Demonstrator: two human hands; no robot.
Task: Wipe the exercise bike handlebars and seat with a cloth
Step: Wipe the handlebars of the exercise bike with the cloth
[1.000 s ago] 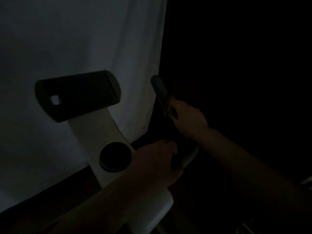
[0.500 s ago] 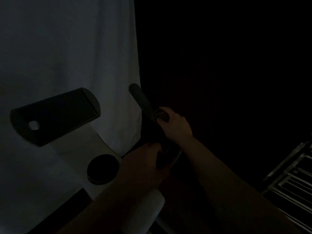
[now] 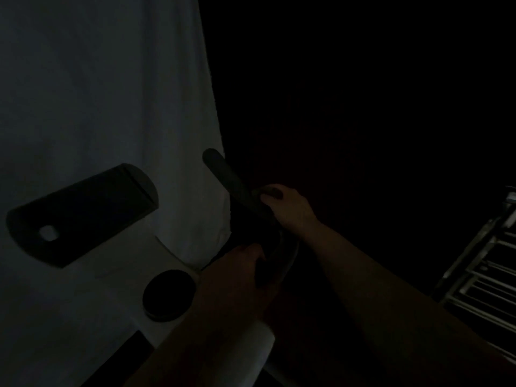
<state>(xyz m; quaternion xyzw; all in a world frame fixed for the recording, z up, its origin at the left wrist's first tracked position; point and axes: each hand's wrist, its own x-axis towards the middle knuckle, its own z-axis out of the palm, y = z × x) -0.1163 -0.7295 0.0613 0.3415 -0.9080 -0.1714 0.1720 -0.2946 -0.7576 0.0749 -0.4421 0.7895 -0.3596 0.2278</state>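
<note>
A: It's very dark. Where is the handlebar (image 3: 231, 180)?

B: Middle of the view. A dark grip slants up and to the left, its rounded end against a pale curtain (image 3: 111, 93).

A: And the hands?

B: The right hand (image 3: 287, 209) is wrapped round the grip partway down, fingers curled over it. A slightly paler patch shows under the fingertips; it may be the cloth, but it is too dim to tell.

A: The left one?

B: The left hand (image 3: 237, 277) is lower, fingers curled round the dark lower part of the same bar, near where it meets the white frame (image 3: 251, 353).

A: What else shows?

B: A dark console (image 3: 83, 213) with a small pale hole near its left end, tilted, to the left of the grip. Below it, a round black knob (image 3: 169, 296) on the white frame, just beside the left wrist. At the far right, a metal rack (image 3: 485, 277) of pale bars, well apart from the bike.

A: The seat?

B: Not in view.
</note>
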